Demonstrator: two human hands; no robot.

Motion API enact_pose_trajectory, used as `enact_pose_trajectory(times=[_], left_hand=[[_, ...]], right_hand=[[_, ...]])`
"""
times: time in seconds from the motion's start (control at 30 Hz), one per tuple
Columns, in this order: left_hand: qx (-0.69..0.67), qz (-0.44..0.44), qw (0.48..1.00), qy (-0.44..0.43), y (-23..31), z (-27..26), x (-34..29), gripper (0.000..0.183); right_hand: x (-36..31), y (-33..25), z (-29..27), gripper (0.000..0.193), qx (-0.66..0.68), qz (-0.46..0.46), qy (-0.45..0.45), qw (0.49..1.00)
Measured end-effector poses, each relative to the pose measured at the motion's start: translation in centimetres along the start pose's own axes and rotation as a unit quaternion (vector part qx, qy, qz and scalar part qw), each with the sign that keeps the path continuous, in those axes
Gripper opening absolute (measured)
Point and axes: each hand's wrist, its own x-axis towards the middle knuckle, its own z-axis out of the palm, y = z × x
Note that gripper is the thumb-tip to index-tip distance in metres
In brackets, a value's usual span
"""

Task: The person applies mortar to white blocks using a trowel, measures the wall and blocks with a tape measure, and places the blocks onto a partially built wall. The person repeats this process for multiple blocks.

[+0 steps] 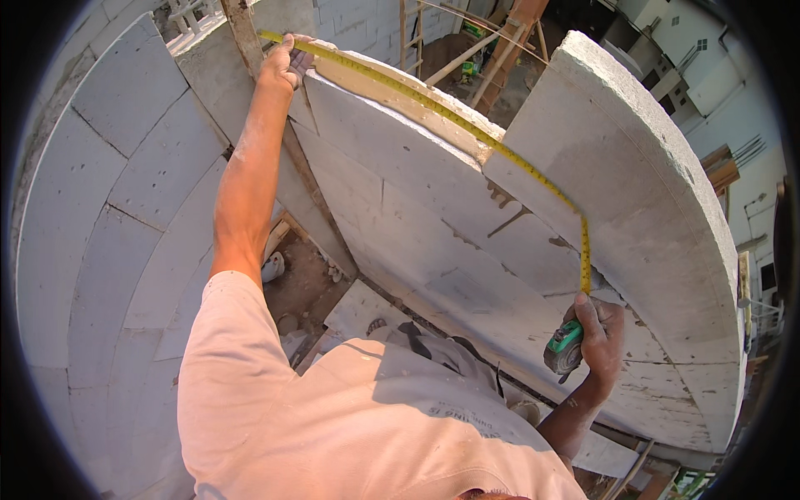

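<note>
My left hand (288,65) is raised at the far end of a block wall (375,179), fingers pinching the yellow tape blade (433,102) near its end, beside an upright wooden post (242,37). From there the blade runs right along the wall's top, over a lower stretch with a tan strip (387,93), and crosses the face of a higher pale block (612,167). It bends sharply there and drops to the green and black tape measure case (564,347). My right hand (602,329) grips that case, thumb up against the blade.
Another wall of large grey blocks (117,217) stands at left. Low down between the walls lies a dirt floor (304,271) with boards and debris. Beyond the wall lean a wooden plank (508,50) and a ladder (410,33). Dark mortar drips mark the wall face.
</note>
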Motion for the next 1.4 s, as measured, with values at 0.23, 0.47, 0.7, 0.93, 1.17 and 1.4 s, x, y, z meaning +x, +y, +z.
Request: enact_pose_trajectory(times=[0.23,0.47,0.7,0.93,1.17,1.4], left_hand=[[-0.031,-0.006,0.999,0.016,-0.4,-0.7,0.1,0.025],[-0.057,0.003,0.998,0.007,-0.8,-1.2,1.1,0.022],[-0.076,-0.006,0.997,0.008,-0.8,-1.1,1.6,0.019],[-0.067,0.0,0.998,0.005,-0.3,-0.7,0.9,0.019],[-0.064,0.006,0.998,0.002,-0.1,-0.5,0.4,0.02],[-0.075,0.007,0.997,0.005,-0.2,-0.3,0.5,0.021]], right_hand=[[0.2,0.3,0.3,0.045,0.048,-0.007,-0.016,0.999],[-0.3,0.6,1.0,0.045,0.091,0.013,-0.019,0.996],[-0.4,0.5,1.0,0.045,0.093,0.008,-0.023,0.995],[-0.6,0.4,1.4,0.044,0.088,0.005,-0.033,0.996],[-0.8,0.5,1.9,0.045,0.106,0.006,-0.034,0.994],[-1.0,0.7,2.6,0.045,0.115,-0.005,-0.032,0.993]])
